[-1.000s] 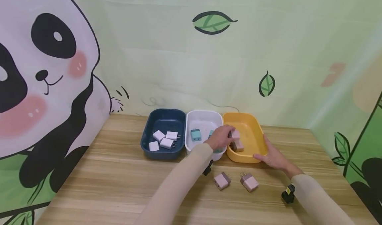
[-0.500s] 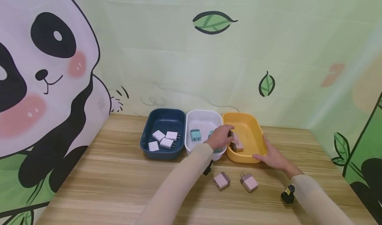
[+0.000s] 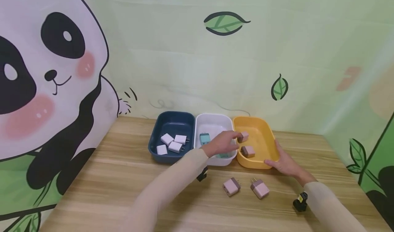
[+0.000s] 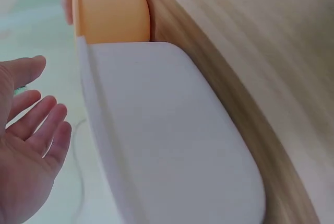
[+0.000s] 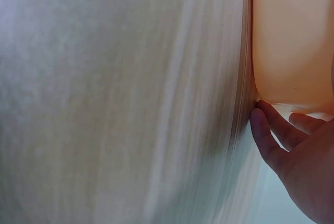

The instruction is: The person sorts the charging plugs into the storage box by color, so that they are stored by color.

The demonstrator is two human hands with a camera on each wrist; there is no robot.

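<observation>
My left hand [image 3: 222,143] reaches over the white bin [image 3: 213,121], fingertips at the left rim of the yellow bin [image 3: 259,134]. In the left wrist view that hand [image 4: 28,166] has its fingers spread and relaxed, holding nothing. Close to its fingertips, a pink plug charger [image 3: 244,136] lies inside the yellow bin, with a second pink charger [image 3: 249,151] in front of it. My right hand [image 3: 287,162] holds the yellow bin's front right corner, thumb at the front rim and fingers along the outer side. The right wrist view shows those fingers [image 5: 279,127] against the bin wall.
Teal chargers [image 3: 204,138] lie in the white bin, partly hidden by my left hand. The navy bin [image 3: 176,117] at left contains several white chargers [image 3: 174,146]. Two more pink chargers, one at left [image 3: 231,187] and one at right [image 3: 260,189], lie on the wooden table before the bins.
My left hand has let go of the pink charger, which now lies in the yellow bin, and has drawn back slightly to the left. The right hand stays at the bin's corner.
</observation>
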